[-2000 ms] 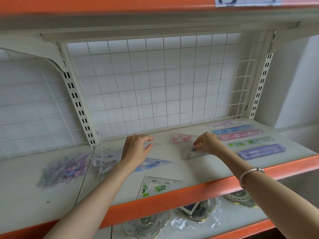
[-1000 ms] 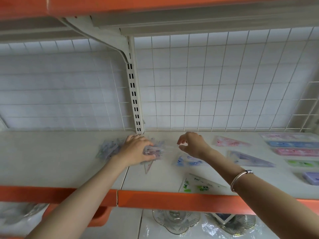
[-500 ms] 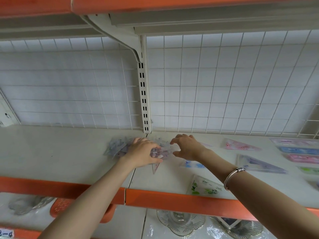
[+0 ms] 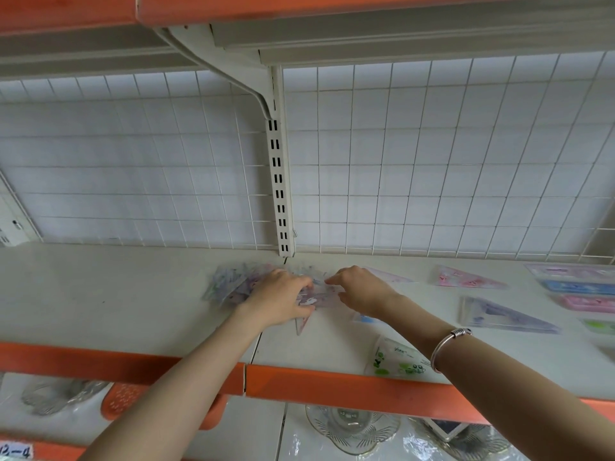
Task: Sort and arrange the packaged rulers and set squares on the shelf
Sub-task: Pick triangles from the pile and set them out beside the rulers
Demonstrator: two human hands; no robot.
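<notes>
White slotted upright (image 4: 279, 188): central landmark, standing at the back. Wire grid panel (image 4: 432, 161): spans the back to either side of the upright. Curved white bracket (image 4: 233, 74): joins the upright's top, reaching up and left. Orange edge of the upper shelf (image 4: 299, 5): above the upright. Clear glass dish (image 4: 352, 427): on the lower shelf, below and right of the upright. Second glass dish (image 4: 53, 395): far below-left. Orange perforated plastic piece (image 4: 123, 400): just right of that dish.
</notes>
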